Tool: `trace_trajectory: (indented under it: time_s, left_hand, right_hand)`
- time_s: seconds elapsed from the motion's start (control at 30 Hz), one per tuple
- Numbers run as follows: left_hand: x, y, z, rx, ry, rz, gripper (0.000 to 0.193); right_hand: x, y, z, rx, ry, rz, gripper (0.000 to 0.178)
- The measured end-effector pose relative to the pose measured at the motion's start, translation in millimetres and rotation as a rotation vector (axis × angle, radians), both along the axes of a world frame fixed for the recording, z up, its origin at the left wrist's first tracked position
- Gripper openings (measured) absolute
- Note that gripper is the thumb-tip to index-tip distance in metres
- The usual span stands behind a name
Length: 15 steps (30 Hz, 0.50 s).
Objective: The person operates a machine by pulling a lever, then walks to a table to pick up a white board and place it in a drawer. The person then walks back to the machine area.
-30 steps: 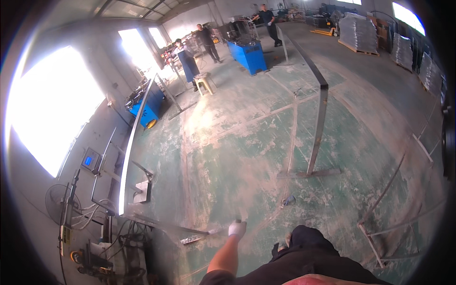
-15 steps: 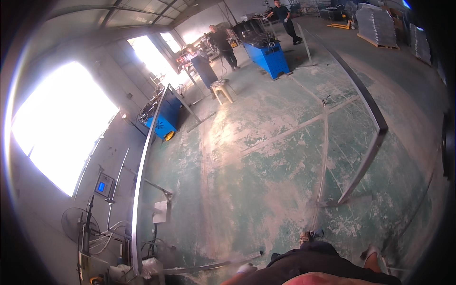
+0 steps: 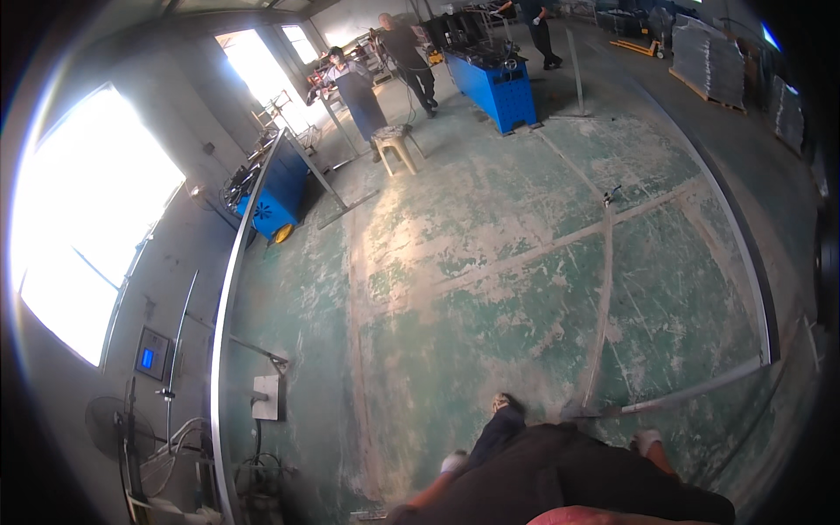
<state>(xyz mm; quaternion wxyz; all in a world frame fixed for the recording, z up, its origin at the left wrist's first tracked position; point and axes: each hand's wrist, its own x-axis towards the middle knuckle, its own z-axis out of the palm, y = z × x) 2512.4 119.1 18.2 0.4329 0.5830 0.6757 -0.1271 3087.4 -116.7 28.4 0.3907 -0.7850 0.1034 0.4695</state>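
My left hand (image 3: 453, 460), in a pale glove, hangs low beside my dark trousers, above the green floor. On my other side, my right hand (image 3: 647, 440) hangs down, also pale-gloved. Neither hand visibly holds anything, but their fingers are too small and blurred to read. Nearest to the right hand is the leg of a long, bent metal tube frame (image 3: 766, 319), apart from the hand. Another long metal tube (image 3: 229, 289) runs along my left, well away from the left hand. One shoe (image 3: 501, 401) shows ahead of my body.
Blue machines (image 3: 494, 92) stand ahead and at left (image 3: 278, 197). A plastic stool (image 3: 396, 149) is near a person in an apron (image 3: 357, 96); two more people stand farther back. At left are a fan (image 3: 109, 424) and a wall box (image 3: 153, 353). Wrapped stacks (image 3: 710, 66) stand far right.
My view has shifted forward, and a shoe has stepped ahead. The right tube frame's corner now appears lower and farther right. My right hand has come into clearer view.
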Motion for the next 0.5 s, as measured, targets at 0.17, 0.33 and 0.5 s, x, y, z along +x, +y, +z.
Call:
trace_trajectory:
  time_s: [0.17, 0.33, 0.5]
  left_hand:
    - [25.7, 197.1, 23.5, 0.085, -0.036, -0.098, 0.067]
    - [-5.0, 392.4, 77.5, -0.193, -0.775, 0.483, 0.065]
    - [142.2, 558.0, 243.1, 0.020, -1.053, 0.176, 0.075]
  right_hand:
    - [-37.1, 165.3, 54.3, 0.096, 0.041, 0.137, 0.047]
    - [-25.9, 322.4, 58.5, -0.089, -0.536, 0.815, 0.064]
    - [-25.1, 598.9, 196.1, 0.670, 0.092, 0.663, 0.099]
